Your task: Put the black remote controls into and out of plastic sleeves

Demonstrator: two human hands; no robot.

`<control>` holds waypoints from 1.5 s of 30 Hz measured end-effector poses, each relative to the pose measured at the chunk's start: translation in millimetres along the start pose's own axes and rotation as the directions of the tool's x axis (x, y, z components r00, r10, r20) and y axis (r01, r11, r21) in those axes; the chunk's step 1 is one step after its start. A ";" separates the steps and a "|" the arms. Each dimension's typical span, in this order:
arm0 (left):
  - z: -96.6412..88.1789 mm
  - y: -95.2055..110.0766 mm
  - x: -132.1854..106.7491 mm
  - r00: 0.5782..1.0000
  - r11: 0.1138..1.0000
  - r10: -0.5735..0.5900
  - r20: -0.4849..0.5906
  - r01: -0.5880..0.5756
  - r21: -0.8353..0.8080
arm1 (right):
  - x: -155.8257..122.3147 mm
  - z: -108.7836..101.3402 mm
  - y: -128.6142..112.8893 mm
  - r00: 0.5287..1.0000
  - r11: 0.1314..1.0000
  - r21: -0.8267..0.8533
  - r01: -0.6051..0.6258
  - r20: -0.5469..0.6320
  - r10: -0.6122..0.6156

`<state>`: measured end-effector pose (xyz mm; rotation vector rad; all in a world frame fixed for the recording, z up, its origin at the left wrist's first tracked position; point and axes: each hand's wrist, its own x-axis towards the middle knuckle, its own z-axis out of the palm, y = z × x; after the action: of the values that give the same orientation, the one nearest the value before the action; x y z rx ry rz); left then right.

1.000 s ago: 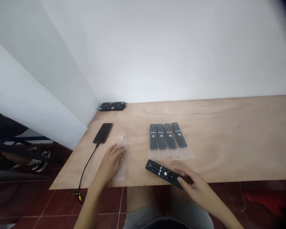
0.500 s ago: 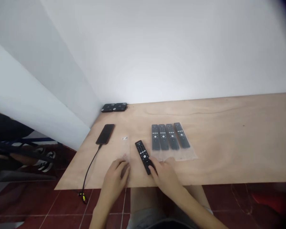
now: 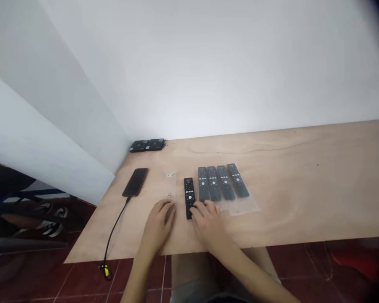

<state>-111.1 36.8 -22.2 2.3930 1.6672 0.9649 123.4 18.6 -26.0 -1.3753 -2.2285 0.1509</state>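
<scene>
Resting on the lower end of a black remote control (image 3: 188,198), the fingers (image 3: 198,211) of the right hand (image 3: 210,225) lie spread and gently curved, and the pictures do not settle whether they grip it or only touch it. The remote lies flat on the tabletop (image 3: 303,210), its long side running away from the person, its buttons facing up. Just to its left, the slightly curled fingers (image 3: 166,206) of the left hand (image 3: 158,223) rest at the near end of a clear plastic sleeve (image 3: 171,189), holding nothing that shows; the sleeve lies flat, with a small label (image 3: 170,174) near its far end. The two hands are close together, with the remote's near end just between them. Just right of the remote, four more black remote controls (image 3: 223,183) lie side by side, slightly fanned, on a clear plastic sheet (image 3: 241,207) whose edge extends toward the person. Further left, a black smartphone (image 3: 135,182) lies face up at an angle, with a black cable (image 3: 113,233) running from it over the tabletop's edge to a yellow connector (image 3: 106,271) near the dark red floor tiles (image 3: 297,269). Two small black boxes (image 3: 147,145) sit side by side against the white wall (image 3: 208,71) at the tabletop's far corner.
</scene>
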 end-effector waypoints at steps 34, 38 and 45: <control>10.6 5.2 5.1 0.995 0.998 0.062 -0.082 -0.064 -0.025 | 0.9 -5.2 29.3 0.991 0.992 -0.103 -0.072 -0.121 0.059; 9.2 9.1 4.6 0.991 0.995 0.103 -0.088 -0.104 -0.007 | -27.7 -16.7 20.6 0.989 0.994 -0.085 -0.062 -0.137 0.050; -0.4 24.8 2.8 0.976 0.983 0.176 -0.125 -0.180 -0.020 | -95.8 -61.7 27.4 1.000 0.994 0.110 0.000 -0.003 0.000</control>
<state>-90.3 29.0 -10.9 2.5451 1.4796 1.1778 208.9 -61.1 -17.3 -1.3152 -2.1837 0.2678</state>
